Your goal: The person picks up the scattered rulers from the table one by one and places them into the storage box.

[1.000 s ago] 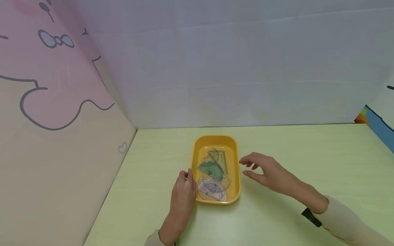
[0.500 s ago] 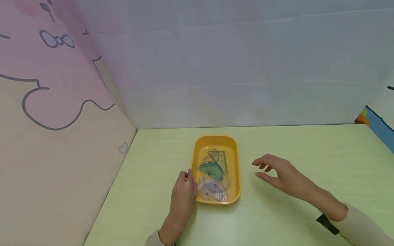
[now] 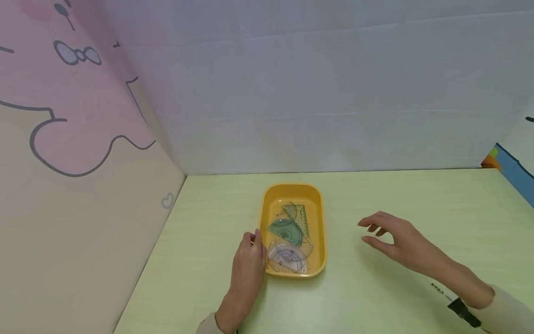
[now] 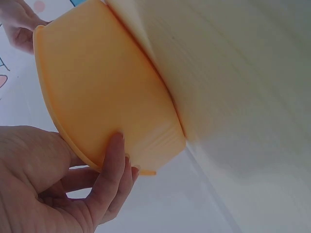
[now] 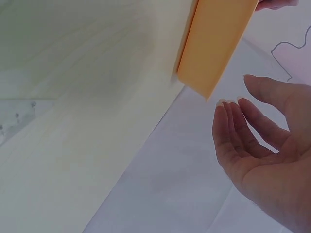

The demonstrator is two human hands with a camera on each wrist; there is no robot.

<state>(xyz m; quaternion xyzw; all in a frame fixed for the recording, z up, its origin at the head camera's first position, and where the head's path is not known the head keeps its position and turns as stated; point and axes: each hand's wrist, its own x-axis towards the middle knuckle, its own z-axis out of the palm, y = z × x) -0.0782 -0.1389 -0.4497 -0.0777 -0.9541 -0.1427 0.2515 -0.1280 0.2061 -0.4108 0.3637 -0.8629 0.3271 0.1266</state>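
A yellow plastic tray (image 3: 315, 208) stands on the table, with several see-through measuring tools inside. Among them are a green protractor (image 3: 285, 231), a clear protractor (image 3: 288, 260) and a pale green set square (image 3: 302, 217). My left hand (image 3: 249, 269) grips the tray's near left rim; in the left wrist view its fingers (image 4: 112, 158) lie against the outer wall and the thumb is mostly hidden behind the rim. To the right of the tray, my right hand (image 3: 394, 239) hovers over the table, fingers loosely bent, thumb apart, nothing between them.
Under the right wrist, a clear piece with dark marks (image 3: 439, 289) lies on the pale green table (image 3: 208, 222), partly hidden by the arm. A white sheet wall (image 3: 333, 93) closes off the back. On the left stands a pink and beige cartoon panel (image 3: 83, 208).
My right hand has moved away from the tray to the right, and a clear marked piece now shows under its wrist. The left hand and the tray have stayed put.
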